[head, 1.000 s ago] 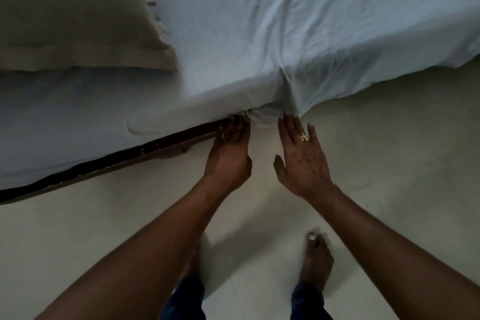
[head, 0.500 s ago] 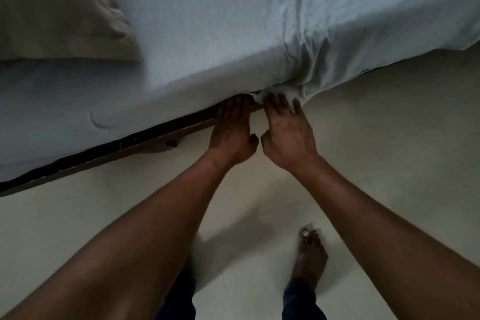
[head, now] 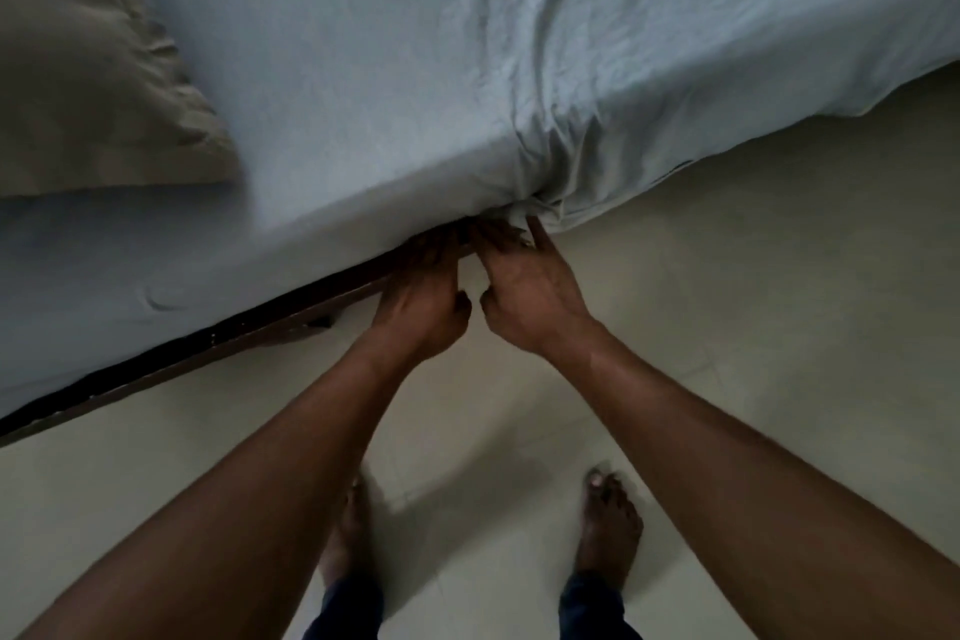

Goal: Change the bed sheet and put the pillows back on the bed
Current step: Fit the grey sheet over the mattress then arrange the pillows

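A pale blue bed sheet (head: pixel 467 47) covers the mattress and bunches into folds at the near edge. A beige pillow (head: pixel 78 83) lies on the sheet at the upper left. My left hand (head: pixel 423 299) reaches flat under the mattress edge, fingers straight and partly hidden by the sheet. My right hand (head: pixel 524 288) sits beside it, its straight fingers pushing the bunched sheet under the mattress. To the right of my hands the sheet hangs loose over the side.
A dark wooden bed frame (head: pixel 208 348) runs diagonally below the mattress on the left. Pale floor tiles (head: pixel 779 276) lie in front of the bed. My two bare feet stand on the floor at the bottom.
Both hands have moved forward to the mattress edge, and their fingers have gone under the bunched sheet. The hands have also drawn closer together.
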A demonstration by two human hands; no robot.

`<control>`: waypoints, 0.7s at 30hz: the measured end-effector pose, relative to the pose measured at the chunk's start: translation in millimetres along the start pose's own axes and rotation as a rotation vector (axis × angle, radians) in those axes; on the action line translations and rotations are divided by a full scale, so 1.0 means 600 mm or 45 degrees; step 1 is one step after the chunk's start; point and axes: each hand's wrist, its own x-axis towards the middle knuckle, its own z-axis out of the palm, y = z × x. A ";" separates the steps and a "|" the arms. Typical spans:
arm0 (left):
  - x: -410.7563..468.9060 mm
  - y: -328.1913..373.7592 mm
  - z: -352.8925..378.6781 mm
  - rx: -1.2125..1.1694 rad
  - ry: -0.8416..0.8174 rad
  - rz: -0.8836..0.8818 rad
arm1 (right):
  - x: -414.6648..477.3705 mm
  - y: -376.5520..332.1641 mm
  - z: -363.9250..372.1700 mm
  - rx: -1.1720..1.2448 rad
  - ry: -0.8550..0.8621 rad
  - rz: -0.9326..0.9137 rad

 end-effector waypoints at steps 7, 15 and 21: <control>0.014 0.084 -0.038 0.140 0.021 -0.246 | 0.058 0.141 -0.062 -0.177 0.090 0.408; 0.088 0.137 -0.015 0.022 -0.117 0.138 | 0.017 0.161 -0.083 -0.133 -0.082 0.217; 0.112 0.172 0.002 0.058 -0.062 -0.008 | 0.004 0.258 -0.101 -0.248 0.048 0.206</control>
